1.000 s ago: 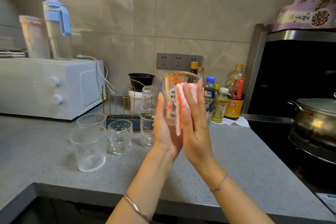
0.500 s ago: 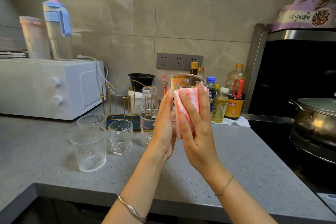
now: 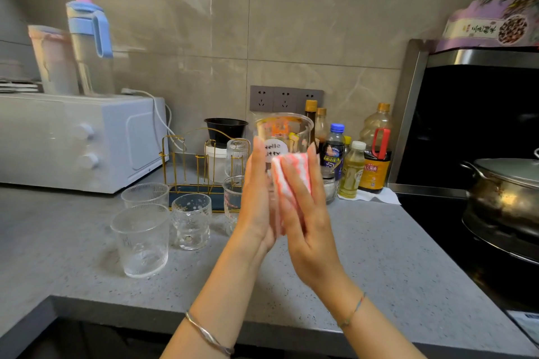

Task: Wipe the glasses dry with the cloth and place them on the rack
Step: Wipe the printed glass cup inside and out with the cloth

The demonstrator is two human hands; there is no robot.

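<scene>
I hold a clear printed glass (image 3: 284, 134) upright in front of me above the grey counter. My left hand (image 3: 258, 198) grips its left side. My right hand (image 3: 306, 213) presses a pink-and-white striped cloth (image 3: 291, 178) against its right side. A gold wire rack (image 3: 201, 175) stands behind on the counter with one ribbed glass (image 3: 236, 154) upside down on it. Several more glasses wait on the counter to the left: a tall plain one (image 3: 141, 239), a ribbed one (image 3: 145, 194), a dotted one (image 3: 191, 220) and one (image 3: 232, 198) partly hidden by my left hand.
A white oven (image 3: 73, 140) with jugs on top stands at the left. Sauce and oil bottles (image 3: 354, 166) line the wall behind the held glass. A steel pot (image 3: 504, 192) sits on the black hob at the right. The counter's front edge (image 3: 145, 309) runs below my wrists.
The glass has turned between my hands, so its white printed label shows again. The cloth and my right hand have slid lower along the glass side.
</scene>
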